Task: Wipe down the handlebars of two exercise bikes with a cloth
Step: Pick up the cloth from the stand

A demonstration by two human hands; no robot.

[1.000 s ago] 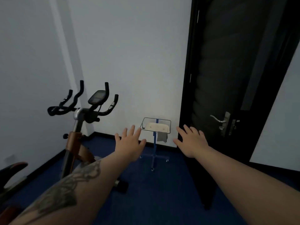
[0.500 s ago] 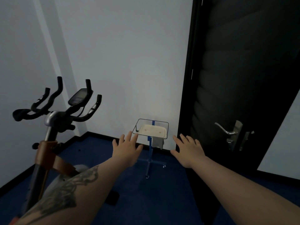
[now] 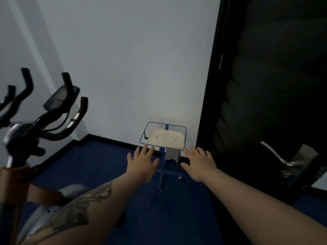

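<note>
One exercise bike stands at the left, its black handlebars and small console rising above an orange frame. A grey cloth hangs off the front edge of a small blue wheeled stand against the far wall. My left hand and my right hand both reach forward with fingers spread, palms down, empty. They hover just short of the stand, one on each side of the cloth. Only one bike is in view.
A cream tray lies on the stand's wire-rimmed top. A black door with a metal lever handle stands open at the right. Blue carpet covers the floor; white walls meet in the left corner.
I have moved closer to the stand. The bike has slid left and partly out of view. Both hands stay spread and empty, now nearer the tray and cloth.
</note>
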